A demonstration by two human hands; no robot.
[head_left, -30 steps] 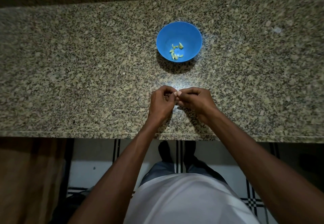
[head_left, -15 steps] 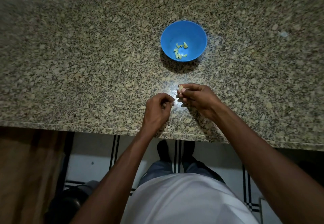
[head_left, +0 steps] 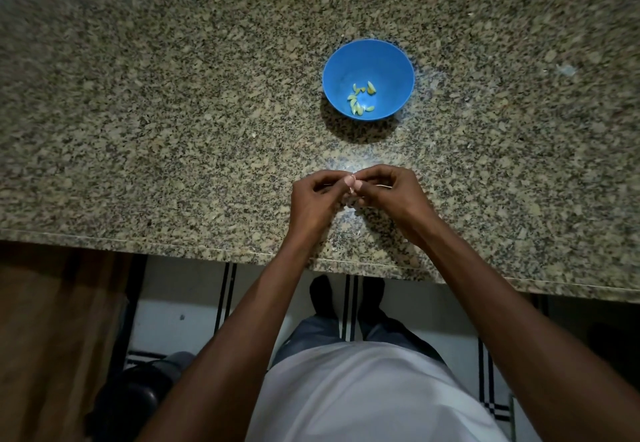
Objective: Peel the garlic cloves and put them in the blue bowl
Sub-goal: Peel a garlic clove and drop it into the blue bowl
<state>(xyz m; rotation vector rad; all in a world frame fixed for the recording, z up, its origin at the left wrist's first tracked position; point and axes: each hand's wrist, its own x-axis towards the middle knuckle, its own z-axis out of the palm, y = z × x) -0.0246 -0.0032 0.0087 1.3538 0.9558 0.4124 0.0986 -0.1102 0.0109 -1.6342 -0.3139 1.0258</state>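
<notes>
Both hands, left hand [head_left: 313, 196] and right hand [head_left: 391, 189], pinch one garlic clove [head_left: 352, 188] between curled fingers (peeling step). Next: strip the skin, then drop the clove into the blue bowl [head_left: 368, 57].

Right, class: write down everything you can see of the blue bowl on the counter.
The blue bowl is round, smooth and plain, plastic by its look. It stands upright on the speckled granite counter, beyond both hands and untouched by them. Several small pale yellow-green peeled garlic cloves lie loose on its bottom. It casts a dark shadow toward the person.
</notes>
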